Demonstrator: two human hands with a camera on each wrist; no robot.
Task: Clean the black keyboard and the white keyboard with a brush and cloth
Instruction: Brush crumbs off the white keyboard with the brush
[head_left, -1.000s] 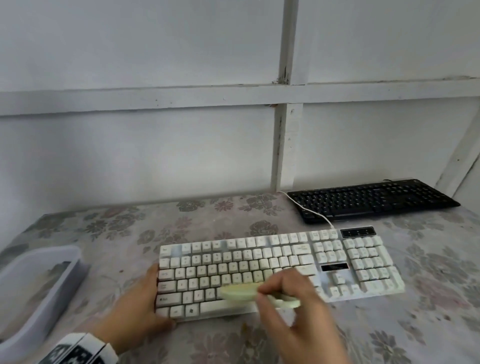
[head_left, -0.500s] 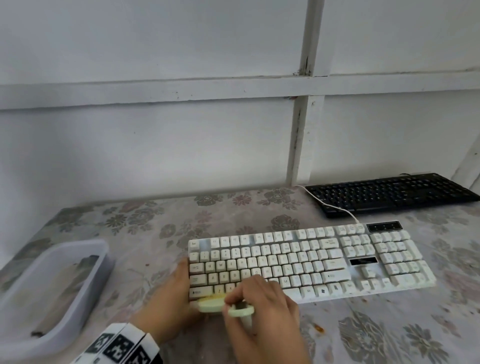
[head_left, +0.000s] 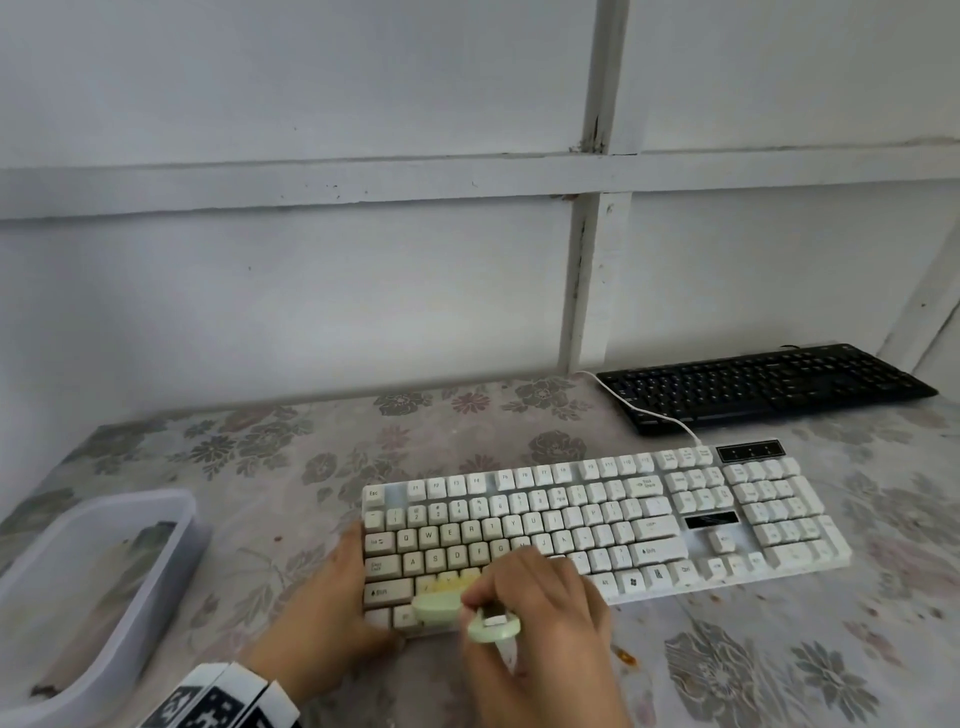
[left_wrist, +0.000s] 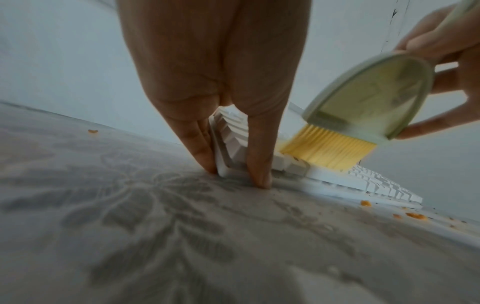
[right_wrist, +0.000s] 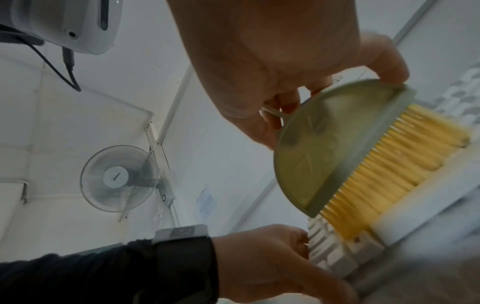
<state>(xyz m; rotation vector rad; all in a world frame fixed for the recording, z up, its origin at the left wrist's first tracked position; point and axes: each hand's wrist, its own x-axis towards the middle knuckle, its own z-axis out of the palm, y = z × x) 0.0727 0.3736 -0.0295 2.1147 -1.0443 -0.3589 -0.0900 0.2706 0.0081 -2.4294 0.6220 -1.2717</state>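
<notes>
The white keyboard (head_left: 649, 519) lies across the flowered table. My right hand (head_left: 535, 597) grips a pale green brush (head_left: 441, 608) with yellow bristles (left_wrist: 330, 150), which press on the lower-left keys. My left hand (head_left: 332, 613) holds the keyboard's near-left corner (left_wrist: 223, 170), thumb on the front edge and fingers straight along the left side. In the right wrist view the brush (right_wrist: 337, 152) sweeps over the keys (right_wrist: 337, 253) beside the left hand (right_wrist: 259, 259). The black keyboard (head_left: 769, 384) sits at the back right, against the wall. No cloth is in view.
A translucent plastic tub (head_left: 88, 587) stands at the table's left edge. Orange crumbs (left_wrist: 415, 216) lie on the tablecloth in front of the white keyboard. A white cable (head_left: 649, 410) runs from it past the black keyboard. The wall closes the back.
The brush has swept from the middle of the bottom rows to the lower-left keys. The left hand has stayed on the keyboard's left corner. The head view has shifted left.
</notes>
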